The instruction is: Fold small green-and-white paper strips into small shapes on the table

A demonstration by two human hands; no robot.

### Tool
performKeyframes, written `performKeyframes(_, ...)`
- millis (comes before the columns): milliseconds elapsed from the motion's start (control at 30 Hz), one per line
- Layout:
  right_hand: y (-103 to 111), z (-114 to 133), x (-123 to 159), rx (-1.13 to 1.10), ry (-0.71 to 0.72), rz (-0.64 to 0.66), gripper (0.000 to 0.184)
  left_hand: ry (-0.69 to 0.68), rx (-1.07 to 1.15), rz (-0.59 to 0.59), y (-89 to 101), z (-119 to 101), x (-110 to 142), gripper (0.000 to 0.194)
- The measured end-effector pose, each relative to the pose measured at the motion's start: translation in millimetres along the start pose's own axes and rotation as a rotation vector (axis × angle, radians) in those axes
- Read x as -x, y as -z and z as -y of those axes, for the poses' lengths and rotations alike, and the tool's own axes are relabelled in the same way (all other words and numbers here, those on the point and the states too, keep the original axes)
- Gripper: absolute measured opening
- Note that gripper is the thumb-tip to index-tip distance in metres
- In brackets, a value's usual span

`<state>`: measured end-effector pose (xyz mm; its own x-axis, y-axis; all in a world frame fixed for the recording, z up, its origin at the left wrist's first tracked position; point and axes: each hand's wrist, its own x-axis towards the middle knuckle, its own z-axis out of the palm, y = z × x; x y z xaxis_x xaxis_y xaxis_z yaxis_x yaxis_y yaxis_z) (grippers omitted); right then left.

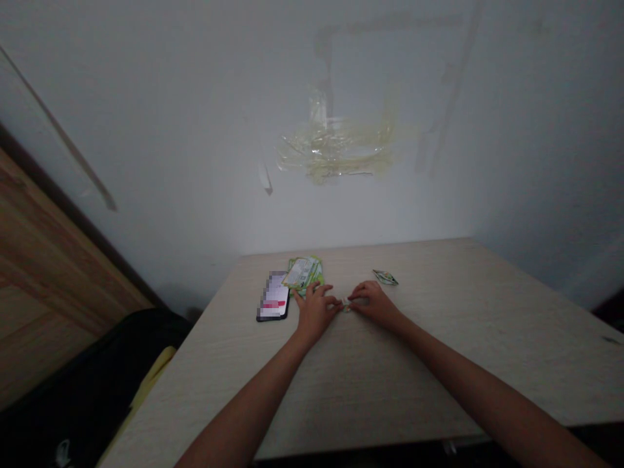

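Observation:
My left hand [316,311] is low over the table, its thumb and index finger closed at the left edge of a small pale piece with coloured spots [346,307]. The other fingers of that hand are spread toward the green printed packets or sheets [303,271]. From the other side, my right hand [374,302] pinches at the right edge of the same piece, with its remaining fingers curled. The piece is mostly hidden between the fingertips, and its kind is too small to make out. Beyond my right hand lies a small folded printed piece [385,277].
A phone [275,300] with its screen lit lies left of my left hand, partly under the green sheets. The pale wooden table [487,325] meets a wall [195,130] with peeling clear tape [336,146]. A dark bag-like thing [97,370] stands at the left.

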<state>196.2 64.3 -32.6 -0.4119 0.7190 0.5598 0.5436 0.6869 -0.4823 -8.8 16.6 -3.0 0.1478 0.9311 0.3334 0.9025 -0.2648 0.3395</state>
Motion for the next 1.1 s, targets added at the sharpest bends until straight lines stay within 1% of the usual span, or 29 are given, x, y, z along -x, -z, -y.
performKeyframes(233,7.7,7.3,-0.3,0.097,0.116,0.060,0.010,-0.052,-0.074,0.083,9.0,-1.6,-0.9,0.014)
performKeyframes(400,14.3,17.3,-4.7,0.199,0.139,0.131,0.010,-0.053,-0.101,0.078,10.5,-3.6,-3.2,0.021)
performKeyframes(600,14.3,20.7,-4.2,0.208,0.146,0.121,0.007,-0.020,-0.097,0.022,5.0,-4.5,1.2,0.015)
performKeyframes(800,12.4,15.9,0.2,0.181,0.133,0.104,0.015,-0.010,-0.146,-0.023,6.8,-8.4,5.7,0.022)
performKeyframes(933,7.5,15.2,-0.6,0.184,0.132,0.089,0.015,0.028,-0.143,-0.004,9.1,-3.7,3.0,0.022)
performKeyframes(1100,2.7,15.3,-1.2,0.152,0.109,0.085,0.015,0.099,-0.082,0.067,10.1,3.6,-0.9,0.023)
